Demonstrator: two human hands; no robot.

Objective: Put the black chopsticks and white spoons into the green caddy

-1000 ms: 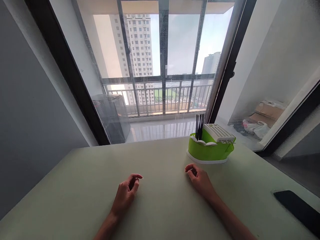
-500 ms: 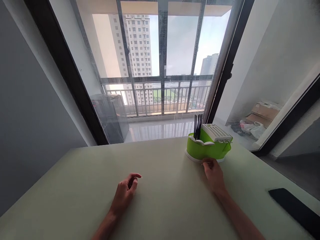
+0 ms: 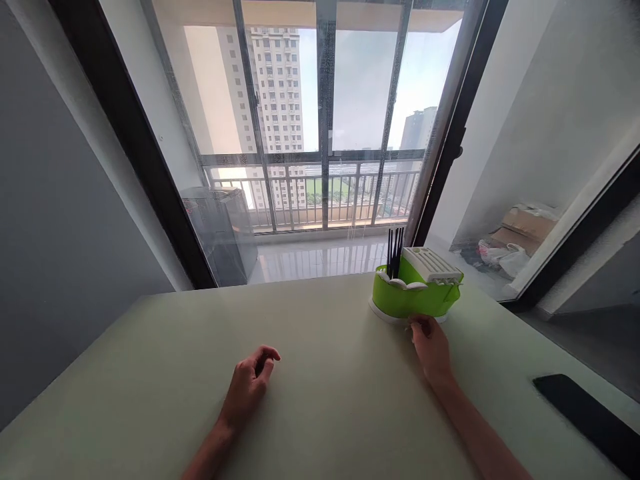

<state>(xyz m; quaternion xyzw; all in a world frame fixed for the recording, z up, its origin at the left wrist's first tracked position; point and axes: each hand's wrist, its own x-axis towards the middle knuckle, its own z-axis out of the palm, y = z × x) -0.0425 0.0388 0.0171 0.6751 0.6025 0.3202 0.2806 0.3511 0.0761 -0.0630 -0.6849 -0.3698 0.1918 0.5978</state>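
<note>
A green utensil holder (image 3: pixel 400 301) with a white base and a white slotted top stands at the far right of the pale table. Black chopsticks (image 3: pixel 395 253) stand upright in it, and white spoons (image 3: pixel 407 285) rest along its front rim. My right hand (image 3: pixel 431 341) is at the front of the holder, low by its base, with fingers bent together; their tips are partly hidden, so what they pinch, if anything, is unclear. On the table's middle lies my left hand (image 3: pixel 251 377), loosely curled, a gap between thumb and forefinger, holding nothing.
A dark flat object (image 3: pixel 583 417) lies at the table's right edge. Beyond the table (image 3: pixel 320 413) are a dark-framed glass door, a grey appliance (image 3: pixel 220 233) at left, and a cardboard box (image 3: pixel 530 227) with plastic bags at right.
My right hand has moved right and forward to the holder's front, then stayed almost in place. My left hand has barely moved. The view has turned slightly.
</note>
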